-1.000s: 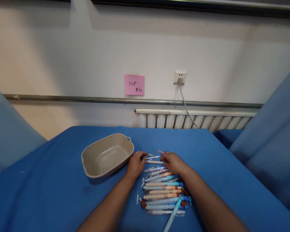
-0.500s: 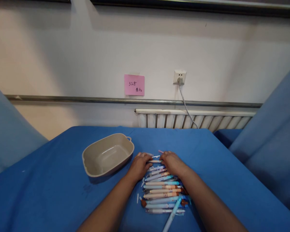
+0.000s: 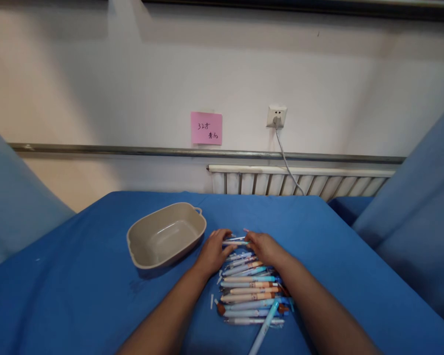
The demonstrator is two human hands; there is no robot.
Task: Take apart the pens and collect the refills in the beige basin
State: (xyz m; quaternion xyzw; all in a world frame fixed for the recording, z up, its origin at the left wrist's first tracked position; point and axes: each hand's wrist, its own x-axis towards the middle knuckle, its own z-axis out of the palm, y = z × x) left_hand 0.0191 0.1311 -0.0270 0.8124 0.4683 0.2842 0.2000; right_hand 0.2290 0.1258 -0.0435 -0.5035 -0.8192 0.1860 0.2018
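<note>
A pile of pens (image 3: 249, 293) in blue, white and orange lies on the blue cloth between my forearms. My left hand (image 3: 211, 251) rests at the pile's far left end, fingers curled round a thin white pen part (image 3: 236, 242). My right hand (image 3: 263, 247) sits at the far right end with its fingertips pinching the same part. The two hands nearly touch over the top of the pile. A beige oval dish (image 3: 166, 237) stands empty just left of my left hand.
The blue-covered table (image 3: 77, 286) reaches to a wall with a radiator (image 3: 299, 182), a socket with a grey cable (image 3: 277, 117) and a pink note (image 3: 206, 127). Blue fabric rises at both sides. Small white bits lie beside the pile.
My hands have drawn closer together at the pile's far end, and both now hold the thin white part. The view has shifted slightly.
</note>
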